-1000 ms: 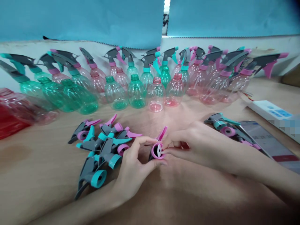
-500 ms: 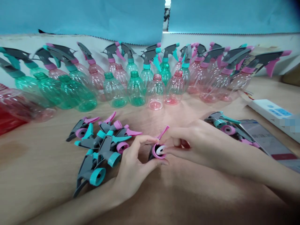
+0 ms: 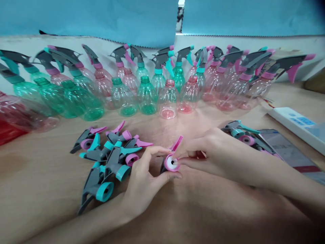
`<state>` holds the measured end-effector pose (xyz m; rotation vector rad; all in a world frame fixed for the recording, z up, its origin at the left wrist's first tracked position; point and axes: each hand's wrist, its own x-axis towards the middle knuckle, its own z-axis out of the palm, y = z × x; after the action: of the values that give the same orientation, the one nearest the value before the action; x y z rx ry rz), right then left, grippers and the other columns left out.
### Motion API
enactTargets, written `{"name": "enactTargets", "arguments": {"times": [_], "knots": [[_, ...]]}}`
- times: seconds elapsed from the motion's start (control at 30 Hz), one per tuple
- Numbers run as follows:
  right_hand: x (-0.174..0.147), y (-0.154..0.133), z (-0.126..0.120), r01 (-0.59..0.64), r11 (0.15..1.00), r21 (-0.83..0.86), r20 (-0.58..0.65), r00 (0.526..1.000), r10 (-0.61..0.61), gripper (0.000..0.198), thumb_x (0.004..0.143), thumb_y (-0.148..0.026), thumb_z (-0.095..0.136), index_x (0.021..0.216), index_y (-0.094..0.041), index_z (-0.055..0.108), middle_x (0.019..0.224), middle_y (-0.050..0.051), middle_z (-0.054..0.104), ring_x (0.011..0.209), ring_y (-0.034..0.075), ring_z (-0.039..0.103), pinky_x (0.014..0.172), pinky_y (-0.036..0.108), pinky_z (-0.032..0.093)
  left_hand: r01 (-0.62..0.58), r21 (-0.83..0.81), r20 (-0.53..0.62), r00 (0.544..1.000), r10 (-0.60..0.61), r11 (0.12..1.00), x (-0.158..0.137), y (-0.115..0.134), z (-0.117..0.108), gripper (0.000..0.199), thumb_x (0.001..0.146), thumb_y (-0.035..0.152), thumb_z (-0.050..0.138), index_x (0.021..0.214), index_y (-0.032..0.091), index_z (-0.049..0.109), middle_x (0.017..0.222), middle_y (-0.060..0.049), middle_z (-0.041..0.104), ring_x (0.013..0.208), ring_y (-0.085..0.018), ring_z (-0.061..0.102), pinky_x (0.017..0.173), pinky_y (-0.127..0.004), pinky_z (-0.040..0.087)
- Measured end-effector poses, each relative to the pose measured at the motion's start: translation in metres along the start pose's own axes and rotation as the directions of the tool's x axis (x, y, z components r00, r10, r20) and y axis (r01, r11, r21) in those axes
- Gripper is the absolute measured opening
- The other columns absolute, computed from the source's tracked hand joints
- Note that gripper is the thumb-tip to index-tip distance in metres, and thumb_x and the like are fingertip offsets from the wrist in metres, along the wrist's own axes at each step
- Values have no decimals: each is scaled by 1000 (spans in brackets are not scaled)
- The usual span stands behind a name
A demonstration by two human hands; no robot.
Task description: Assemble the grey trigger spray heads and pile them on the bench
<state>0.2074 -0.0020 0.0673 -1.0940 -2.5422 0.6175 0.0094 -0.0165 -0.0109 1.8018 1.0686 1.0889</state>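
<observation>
My left hand (image 3: pixel 144 181) is closed around a spray trigger head (image 3: pixel 177 143) with a pink collar and pink lever, thumb below the collar and index finger above it. The collar opening faces me. Inside it lies a white washer (image 3: pixel 170 164) with a dark hole in its middle. My right hand (image 3: pixel 205 152) is closed, its thumb and index fingertips at the washer's right edge. Part of the grey body is hidden behind my left fingers. Left of my hands is a pile of loose trigger heads (image 3: pixel 113 159) with pink or turquoise collars.
Open-necked green bottles (image 3: pixel 147 98) and pink bottles (image 3: pixel 168 101) stand at the back, before several bottles with trigger heads fitted (image 3: pixel 177 76). On the right are more loose trigger heads (image 3: pixel 247 139), a phone (image 3: pixel 284 150) and a white box (image 3: pixel 299 125). A red bag (image 3: pixel 11 130) lies far left.
The white washer, tilted in the collar before, now sits flatter and faces me. My right fingertips have shifted slightly up at its edge. My left hand keeps its hold.
</observation>
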Motion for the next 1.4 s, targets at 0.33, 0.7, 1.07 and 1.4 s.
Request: {"name": "enactTargets", "arguments": {"times": [0.33, 0.7, 1.07, 1.4], "knots": [[3, 0, 4, -11, 999, -39, 11, 1000, 11, 18, 86, -18, 54, 91, -23, 71, 69, -3, 68, 56, 8, 54, 54, 22, 34, 16, 1, -4, 1000, -16, 1000, 0, -2, 0, 44, 68, 13, 76, 101, 32, 53, 96, 5, 66, 89, -20, 66, 78, -36, 53], [4, -3, 14, 3, 986, -169, -89, 996, -18, 15, 83, -23, 57, 70, -19, 62, 54, -6, 54, 47, 7, 33, 45, 24, 20, 27, -4, -13, 1000, -27, 1000, -2, -4, -1, 38, 71, 18, 75, 101, 30, 54, 95, 2, 66, 89, -22, 67, 74, -36, 56], [-4, -6, 9, -16, 977, -212, -49, 999, 6, 23, 86, -28, 54, 66, -19, 55, 53, -6, 50, 47, 7, 31, 46, 24, 19, -36, 8, -11, 999, 36, 999, -3, -2, 1, 38, 70, 23, 76, 100, 29, 53, 97, 0, 66, 93, -24, 66, 77, -39, 55], [-2, -8, 14, 14, 986, -165, -57, 998, -23, 16, 86, -22, 52, 71, -18, 57, 60, -5, 55, 50, 7, 36, 47, 23, 19, -128, 166, -49, 989, 138, 978, -2, 1, -1, 37, 71, 14, 74, 99, 27, 54, 93, 3, 63, 85, -17, 63, 76, -29, 51]]}}
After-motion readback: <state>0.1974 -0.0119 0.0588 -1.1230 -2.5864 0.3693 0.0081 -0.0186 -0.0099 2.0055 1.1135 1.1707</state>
